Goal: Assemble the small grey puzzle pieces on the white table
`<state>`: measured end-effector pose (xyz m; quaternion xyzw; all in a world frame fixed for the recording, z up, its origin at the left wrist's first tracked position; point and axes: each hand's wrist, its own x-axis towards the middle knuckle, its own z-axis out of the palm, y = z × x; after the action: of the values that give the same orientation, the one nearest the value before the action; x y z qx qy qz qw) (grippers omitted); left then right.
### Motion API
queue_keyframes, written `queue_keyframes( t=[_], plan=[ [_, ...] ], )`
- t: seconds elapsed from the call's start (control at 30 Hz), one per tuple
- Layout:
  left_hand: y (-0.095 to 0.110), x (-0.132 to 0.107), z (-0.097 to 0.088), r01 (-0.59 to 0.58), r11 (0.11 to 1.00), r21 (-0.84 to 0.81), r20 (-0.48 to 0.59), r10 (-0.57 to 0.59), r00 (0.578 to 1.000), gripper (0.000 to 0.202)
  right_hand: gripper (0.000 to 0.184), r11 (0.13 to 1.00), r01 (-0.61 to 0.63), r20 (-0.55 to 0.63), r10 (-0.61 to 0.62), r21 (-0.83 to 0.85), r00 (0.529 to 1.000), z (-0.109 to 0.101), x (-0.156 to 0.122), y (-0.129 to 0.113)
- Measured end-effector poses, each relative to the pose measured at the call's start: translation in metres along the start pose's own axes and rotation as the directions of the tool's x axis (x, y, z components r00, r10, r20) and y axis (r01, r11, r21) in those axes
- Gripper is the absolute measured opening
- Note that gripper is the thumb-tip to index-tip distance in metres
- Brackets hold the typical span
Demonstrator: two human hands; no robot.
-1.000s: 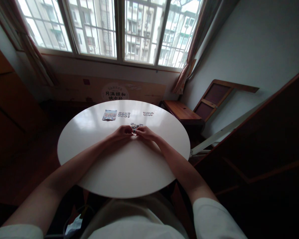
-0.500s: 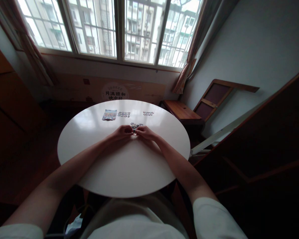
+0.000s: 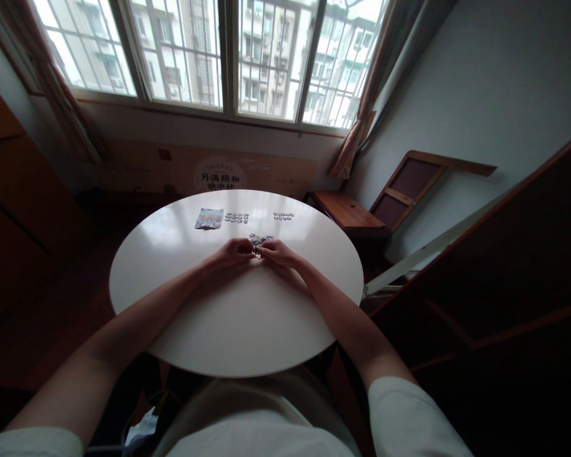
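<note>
I'm keeping the left hand point(image 3: 239, 250) and right hand point(image 3: 276, 252) by the hardly changing puzzle pile point(image 3: 261, 241); I can't tell their grip.

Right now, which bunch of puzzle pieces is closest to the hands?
The messy front heap; the back-left group and back-right group lie in rows, farther away.

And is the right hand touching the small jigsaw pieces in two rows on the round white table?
Apart. The head view shows a gap of glossy white tabletop between the right hand and the two rows of small jigsaw pieces beyond it.
</note>
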<state>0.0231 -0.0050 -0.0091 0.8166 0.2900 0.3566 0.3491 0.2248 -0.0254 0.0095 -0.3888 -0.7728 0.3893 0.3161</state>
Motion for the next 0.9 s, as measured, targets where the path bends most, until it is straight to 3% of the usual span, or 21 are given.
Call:
queue_keyframes(
  t=[0.9],
  plan=[
    [-0.004, 0.0011, -0.0001, 0.004, 1.0, 0.004, 0.006, -0.004, 1.0, 0.032, 0.032, 1.0, -0.019, -0.004, 0.019, 0.005, 1.0, 0.0, -0.0009, -0.0032]
  ],
)
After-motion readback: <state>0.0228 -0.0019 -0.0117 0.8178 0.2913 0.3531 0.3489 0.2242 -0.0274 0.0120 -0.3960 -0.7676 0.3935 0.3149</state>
